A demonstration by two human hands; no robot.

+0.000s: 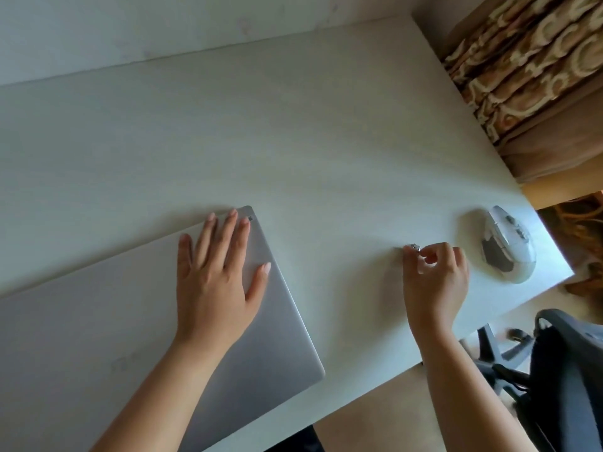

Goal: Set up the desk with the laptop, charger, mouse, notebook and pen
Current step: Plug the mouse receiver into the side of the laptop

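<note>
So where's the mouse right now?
The mouse sits on the white desk near its right edge, on the right of the head view. It lies just beyond the right hand, untouched, far from the closed laptop.

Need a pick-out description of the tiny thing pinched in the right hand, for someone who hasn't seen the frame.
Start at the white desk: closed silver laptop under the flat left hand, pale mouse near the right edge. Between them the right hand pinches a small metallic plug-like piece at its fingertips. It is the smallest item and the only one held.
</note>
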